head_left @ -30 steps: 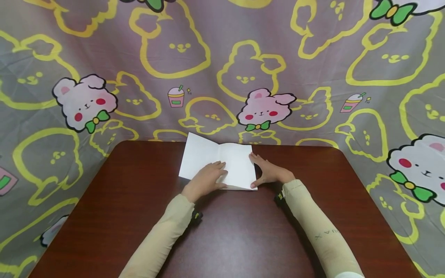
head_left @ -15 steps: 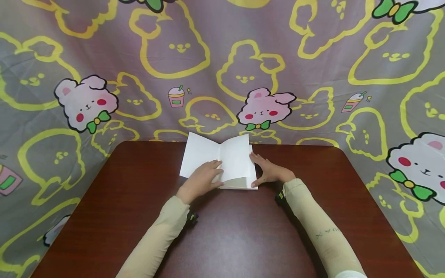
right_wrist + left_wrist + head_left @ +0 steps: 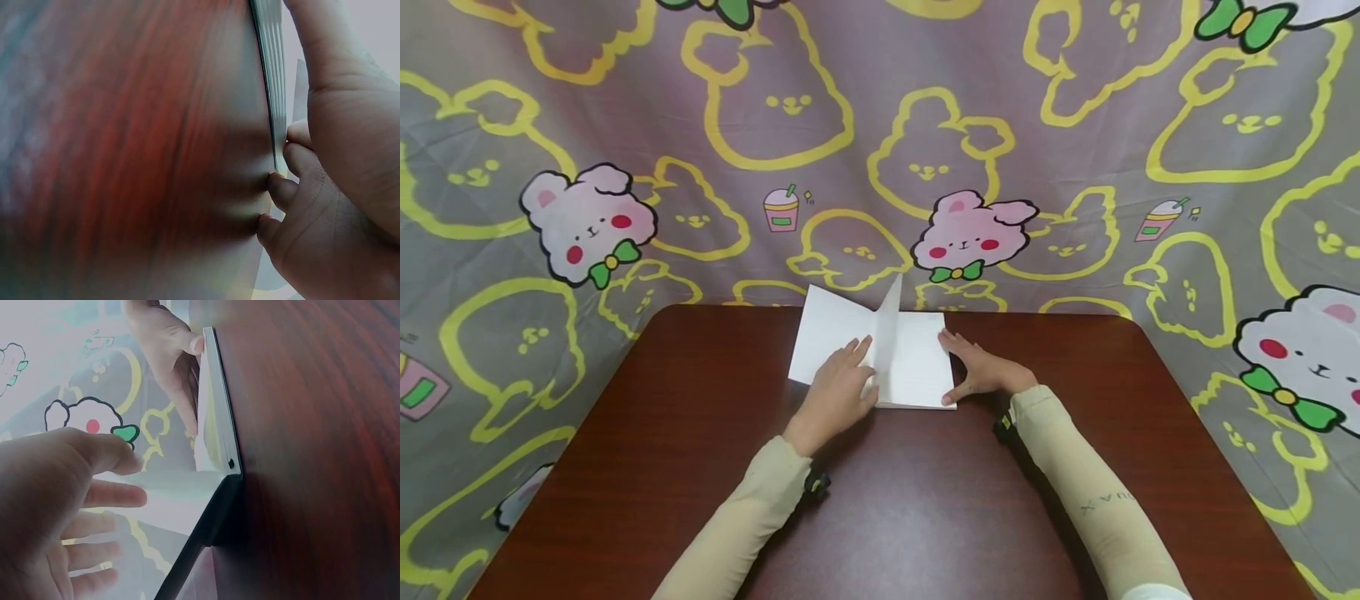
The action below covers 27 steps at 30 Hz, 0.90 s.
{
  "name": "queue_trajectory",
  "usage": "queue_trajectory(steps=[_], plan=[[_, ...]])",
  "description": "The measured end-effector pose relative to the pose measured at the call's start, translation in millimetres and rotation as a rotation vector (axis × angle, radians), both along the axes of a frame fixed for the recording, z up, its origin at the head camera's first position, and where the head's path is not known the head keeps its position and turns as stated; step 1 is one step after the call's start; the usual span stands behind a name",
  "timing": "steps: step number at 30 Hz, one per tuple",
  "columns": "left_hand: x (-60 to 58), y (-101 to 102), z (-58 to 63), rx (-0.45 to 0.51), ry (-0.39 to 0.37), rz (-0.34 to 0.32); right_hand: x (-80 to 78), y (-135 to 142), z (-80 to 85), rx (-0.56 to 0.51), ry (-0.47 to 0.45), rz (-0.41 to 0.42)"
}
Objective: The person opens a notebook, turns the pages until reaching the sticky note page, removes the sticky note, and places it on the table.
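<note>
An open notebook (image 3: 922, 354) with white pages lies near the table's far side. One leaf (image 3: 890, 329) stands almost upright near its spine, between the left part, which tilts up, and the flat right part. My left hand (image 3: 837, 387) is over the left part, its fingers extended beside the standing leaf; the left wrist view shows them apart and loosely straight. At the right edge my right hand (image 3: 988, 369) is spread wide, thumb at the near corner and fingertips at the far part of the edge. In the right wrist view its fingers touch the table beside the page stack (image 3: 272, 69).
The dark reddish-brown table (image 3: 917, 508) has rounded far corners. A patterned curtain (image 3: 1060, 150) with cartoon animals hangs right behind its far edge and along both sides. Small black cameras (image 3: 817, 482) are strapped under both wrists.
A leaf has lifted off the right part and swung left to nearly upright. My left hand has shifted slightly left with it. My right hand stays at the right edge.
</note>
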State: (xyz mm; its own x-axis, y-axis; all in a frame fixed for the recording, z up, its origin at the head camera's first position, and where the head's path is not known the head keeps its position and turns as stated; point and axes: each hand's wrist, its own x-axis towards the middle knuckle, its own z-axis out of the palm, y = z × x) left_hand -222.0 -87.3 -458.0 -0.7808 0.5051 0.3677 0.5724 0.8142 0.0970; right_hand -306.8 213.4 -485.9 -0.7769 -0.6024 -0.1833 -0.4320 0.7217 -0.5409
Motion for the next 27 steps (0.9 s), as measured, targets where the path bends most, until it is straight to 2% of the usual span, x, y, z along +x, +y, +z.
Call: queue_trajectory(steps=[9,16,22,27], plan=[[7.0,0,9.0,0.105,0.079,0.077,1.9,0,0.5,-0.005,-0.004,0.003],[6.9,-6,22.5,0.16,0.139,0.112,2.2,1,0.4,-0.017,-0.005,0.007],[4.8,-16,34.9,0.121,0.212,0.156,1.1,2,0.5,-0.02,-0.006,0.013],[4.8,-26,40.8,0.07,0.239,0.175,0.0,3,-0.1,-0.015,-0.016,0.013]])
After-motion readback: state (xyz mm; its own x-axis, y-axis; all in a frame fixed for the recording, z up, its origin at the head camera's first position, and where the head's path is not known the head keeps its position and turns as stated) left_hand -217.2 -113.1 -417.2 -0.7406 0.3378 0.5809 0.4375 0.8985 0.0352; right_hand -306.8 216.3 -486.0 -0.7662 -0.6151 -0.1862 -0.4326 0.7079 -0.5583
